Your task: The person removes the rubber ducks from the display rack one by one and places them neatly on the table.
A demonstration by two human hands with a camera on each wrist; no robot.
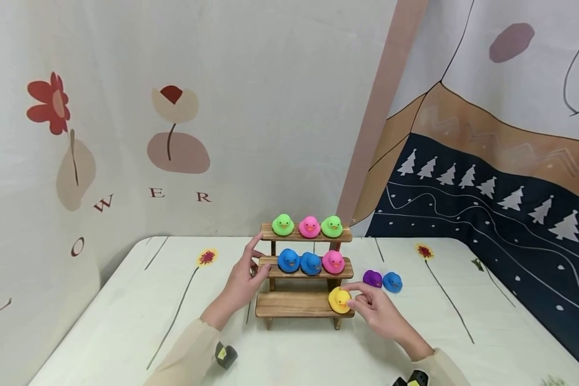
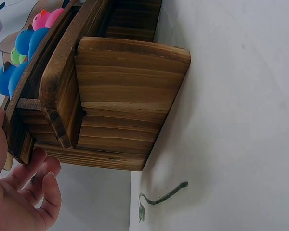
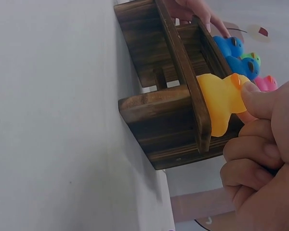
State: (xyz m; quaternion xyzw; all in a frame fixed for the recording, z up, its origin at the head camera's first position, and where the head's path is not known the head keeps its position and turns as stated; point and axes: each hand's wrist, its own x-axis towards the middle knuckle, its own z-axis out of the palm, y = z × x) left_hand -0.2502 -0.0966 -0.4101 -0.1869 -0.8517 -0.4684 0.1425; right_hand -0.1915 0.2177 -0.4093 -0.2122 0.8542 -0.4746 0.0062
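Note:
My right hand [image 1: 377, 313] pinches a yellow rubber duck [image 1: 340, 300] between thumb and fingers, at the right end of the bottom step of a three-tier wooden display stand [image 1: 289, 304]. In the right wrist view, the yellow duck [image 3: 219, 98] overlaps that step's edge. My left hand [image 1: 239, 284] holds the stand's left side, thumb at the middle step and index fingertip up by the top one. On the middle step sit two blue ducks [image 1: 288, 260] and a pink duck [image 1: 333, 261]. The top step carries a green duck [image 1: 283, 225], a pink duck [image 1: 310, 227] and another green duck [image 1: 332, 227].
A purple duck [image 1: 372, 278] and a blue duck [image 1: 393, 282] lie on the table to the right of the stand, just beyond my right hand. A white cloth with printed flowers covers the table [image 1: 173, 300]. Printed fabric [image 1: 270, 107] hangs close behind the stand.

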